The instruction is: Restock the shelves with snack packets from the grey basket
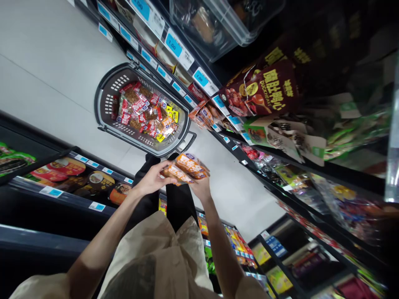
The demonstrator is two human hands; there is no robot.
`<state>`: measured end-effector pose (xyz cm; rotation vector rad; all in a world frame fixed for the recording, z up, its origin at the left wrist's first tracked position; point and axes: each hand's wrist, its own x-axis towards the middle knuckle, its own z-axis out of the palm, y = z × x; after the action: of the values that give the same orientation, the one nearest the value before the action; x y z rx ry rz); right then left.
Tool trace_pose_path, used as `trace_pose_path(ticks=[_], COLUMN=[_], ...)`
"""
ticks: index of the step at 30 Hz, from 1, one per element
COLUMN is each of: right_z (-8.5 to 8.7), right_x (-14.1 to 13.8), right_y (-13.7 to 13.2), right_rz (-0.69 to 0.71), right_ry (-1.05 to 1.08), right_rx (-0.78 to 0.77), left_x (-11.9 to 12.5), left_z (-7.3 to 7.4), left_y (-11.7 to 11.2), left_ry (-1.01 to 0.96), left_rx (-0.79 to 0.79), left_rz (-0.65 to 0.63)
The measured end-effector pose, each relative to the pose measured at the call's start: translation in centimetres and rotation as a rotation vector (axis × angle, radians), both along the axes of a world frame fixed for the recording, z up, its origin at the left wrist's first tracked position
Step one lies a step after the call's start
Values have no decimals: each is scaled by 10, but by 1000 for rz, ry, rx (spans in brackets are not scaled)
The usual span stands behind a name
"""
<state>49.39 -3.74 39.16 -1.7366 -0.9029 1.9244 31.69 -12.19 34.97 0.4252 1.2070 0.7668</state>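
Several orange snack packets [190,166] are held together between both hands, in front of my legs. My left hand [154,179] grips their left end, thumb on the near side. At the right end, my right hand [201,187] is closed around the packets, its fingers mostly hidden behind them. Just beyond my hands a grey shopping basket [104,85] stands on the floor. Inside it lie several red and clear snack packets [141,104], with some orange and yellow ones [168,122] toward the right end.
Shelves with blue price tags [202,79] run along the right, carrying dark red snack bags [262,89] and a clear plastic bin [218,29]. Similar orange packets [205,114] sit on a low shelf beside the basket. Another shelf [71,195] with packaged food is at left.
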Motion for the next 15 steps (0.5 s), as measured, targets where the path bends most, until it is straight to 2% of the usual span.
trace_pose_path(ticks=[4,7,10,12,15], right_z=[1,1,6,9,5], right_x=[21,39,49,54,61], right_y=[3,6,16,30,56], right_rz=[203,354,447,438,251], right_ry=[61,47,-1,-31,-208], right_rx=[-51,73,163,212,450], left_x=[-6,-5,-3,-3,-6], left_z=[5,7,5,2,-4], left_y=[0,-2,-5,-7,-10], left_ry=[85,49,38,49,49], left_rx=[78,59,73,94,117], left_rz=[-22,-29,28,73,87])
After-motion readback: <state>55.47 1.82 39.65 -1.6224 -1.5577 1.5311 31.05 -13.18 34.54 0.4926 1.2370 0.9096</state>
